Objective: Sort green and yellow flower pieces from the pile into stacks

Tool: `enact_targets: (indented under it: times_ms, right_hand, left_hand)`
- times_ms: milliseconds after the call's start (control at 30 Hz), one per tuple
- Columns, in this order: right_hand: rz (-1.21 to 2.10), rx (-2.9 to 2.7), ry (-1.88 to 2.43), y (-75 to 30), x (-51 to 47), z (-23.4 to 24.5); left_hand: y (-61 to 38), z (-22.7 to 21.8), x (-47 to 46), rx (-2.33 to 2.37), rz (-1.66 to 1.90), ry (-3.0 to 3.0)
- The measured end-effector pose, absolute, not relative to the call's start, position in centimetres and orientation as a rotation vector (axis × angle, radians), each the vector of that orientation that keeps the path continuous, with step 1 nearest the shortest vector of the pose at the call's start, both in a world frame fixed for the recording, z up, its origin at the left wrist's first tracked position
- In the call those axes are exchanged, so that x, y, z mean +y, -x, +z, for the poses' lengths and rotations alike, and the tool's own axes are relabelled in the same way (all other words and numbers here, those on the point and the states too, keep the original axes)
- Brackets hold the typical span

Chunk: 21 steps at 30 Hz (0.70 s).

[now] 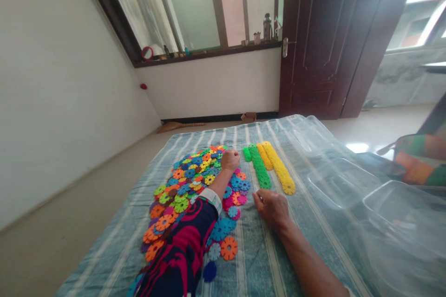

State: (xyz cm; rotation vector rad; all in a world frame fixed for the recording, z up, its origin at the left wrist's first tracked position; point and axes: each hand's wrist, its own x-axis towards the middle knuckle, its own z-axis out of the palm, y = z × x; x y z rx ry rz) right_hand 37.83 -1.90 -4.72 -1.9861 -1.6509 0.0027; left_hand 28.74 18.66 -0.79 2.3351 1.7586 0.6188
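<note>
A heap of several flat plastic snowflake discs (190, 185) in many colours lies on a blue striped cloth (258, 260). My left hand (230, 160), fingers curled shut, reaches into the far edge of the heap; what it pinches is hidden. To its right lie sorted rows: a short bright green row (246, 153), a longer green row (260, 167), and yellow rows (278, 167). My right hand (273, 206) rests knuckles-up on the cloth just below the green row's near end, fingers bent, nothing visible in it.
Clear plastic containers (348, 181) sit on the cloth at the right. A colourful striped bag (421, 158) is at the far right. Beyond stand a white wall, a window sill with bottles (267, 27) and a dark wooden door (324, 37).
</note>
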Motion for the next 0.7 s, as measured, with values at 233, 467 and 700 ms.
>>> enact_targets:
  times_ms: [233,467,700]
  right_hand:
    - [0.004,-1.631,1.994,-37.8,-1.9,-4.9]
    - [0.003,-1.649,2.011,-37.8,-2.0,-4.6]
    - [0.016,-1.653,2.023,-37.8,-2.1,-4.5]
  left_hand:
    - [-23.1,0.5,19.9,1.861,0.46,-2.429]
    - [-22.1,-0.7,17.7,1.65,0.334,-2.618]
    - [-20.5,-1.0,16.3,1.406,0.361,-2.715]
